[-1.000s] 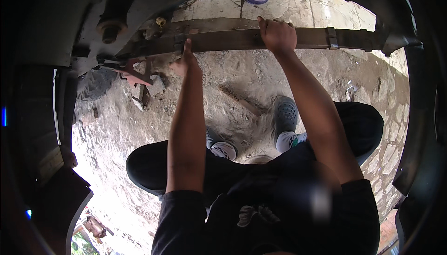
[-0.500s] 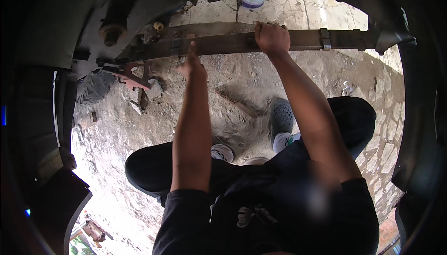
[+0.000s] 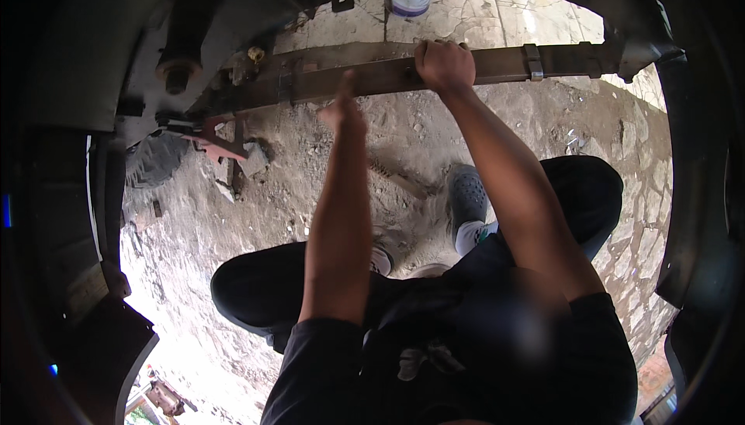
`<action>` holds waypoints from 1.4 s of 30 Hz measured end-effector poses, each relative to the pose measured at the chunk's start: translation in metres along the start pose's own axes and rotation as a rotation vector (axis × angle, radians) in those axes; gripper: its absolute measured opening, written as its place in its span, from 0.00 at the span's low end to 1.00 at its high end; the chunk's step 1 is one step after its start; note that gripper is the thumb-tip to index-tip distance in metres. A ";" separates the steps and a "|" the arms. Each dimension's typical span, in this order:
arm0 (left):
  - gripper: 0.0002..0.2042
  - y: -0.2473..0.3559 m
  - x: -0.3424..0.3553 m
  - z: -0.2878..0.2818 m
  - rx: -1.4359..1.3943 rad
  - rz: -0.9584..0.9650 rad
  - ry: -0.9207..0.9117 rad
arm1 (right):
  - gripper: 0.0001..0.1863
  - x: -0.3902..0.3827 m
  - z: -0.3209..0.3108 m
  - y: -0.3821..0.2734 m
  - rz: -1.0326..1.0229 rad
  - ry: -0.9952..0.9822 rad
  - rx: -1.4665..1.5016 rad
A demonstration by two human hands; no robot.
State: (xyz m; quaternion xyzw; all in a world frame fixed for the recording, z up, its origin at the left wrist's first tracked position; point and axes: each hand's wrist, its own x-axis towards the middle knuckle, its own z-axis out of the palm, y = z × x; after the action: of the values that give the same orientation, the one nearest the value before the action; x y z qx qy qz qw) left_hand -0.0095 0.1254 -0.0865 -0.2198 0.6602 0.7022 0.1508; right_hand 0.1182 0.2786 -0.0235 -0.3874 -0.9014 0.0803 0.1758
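Note:
A long dark steel leaf spring [image 3: 380,77] with metal clamps [image 3: 533,62] runs across the top of the view. Gripped from above near its middle, it is held by my right hand [image 3: 446,65], whose fingers wrap over the far edge. My left hand [image 3: 343,111] is at the spring's near edge, left of the right one. One finger points up over the spring and the thumb sticks out to the left; blur softens the hand, and no object shows in it. Whether its fingertip touches the metal I cannot tell.
A reddish metal stand [image 3: 221,145] sits by a dark tyre [image 3: 157,161] on the left, with a broken block [image 3: 254,159] beside it. A brush-like stick [image 3: 403,180] lies on the dirt before my shoe [image 3: 469,192]. A white bucket [image 3: 410,0] stands beyond the spring. Dark vehicle panels surround me.
My left hand has moved to the right along the spring, closer to my right hand. My right hand keeps its grip in the same place, and the view has shifted slightly.

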 end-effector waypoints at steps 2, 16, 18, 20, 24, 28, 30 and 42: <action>0.49 0.029 0.017 -0.022 0.088 -0.022 0.163 | 0.24 -0.003 0.002 0.007 -0.006 0.024 0.000; 0.55 -0.034 -0.048 0.038 -0.151 0.125 -0.209 | 0.23 -0.001 0.002 0.002 0.006 0.011 -0.019; 0.57 -0.017 -0.009 0.015 -0.288 0.064 -0.084 | 0.22 0.000 0.000 -0.001 -0.004 0.023 -0.009; 0.59 0.014 -0.010 0.005 -0.071 0.012 0.060 | 0.22 -0.002 0.004 0.011 -0.007 0.034 -0.006; 0.61 0.032 0.032 -0.028 -0.038 0.097 0.046 | 0.22 -0.004 0.007 0.005 -0.013 0.063 0.028; 0.67 -0.002 -0.029 0.017 0.094 -0.057 0.008 | 0.22 0.000 0.001 0.002 -0.004 0.016 -0.023; 0.66 -0.024 -0.050 0.039 -0.233 -0.116 -0.058 | 0.22 -0.002 -0.001 -0.001 0.017 -0.039 -0.031; 0.71 0.032 0.060 -0.039 -0.295 0.042 -0.062 | 0.24 -0.003 0.003 0.003 0.011 -0.005 -0.021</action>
State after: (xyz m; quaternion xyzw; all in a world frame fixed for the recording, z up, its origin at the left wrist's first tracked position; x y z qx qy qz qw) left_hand -0.0724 0.0795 -0.0908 -0.2040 0.5492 0.8011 0.1224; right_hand 0.1208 0.2790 -0.0283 -0.3941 -0.9004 0.0730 0.1690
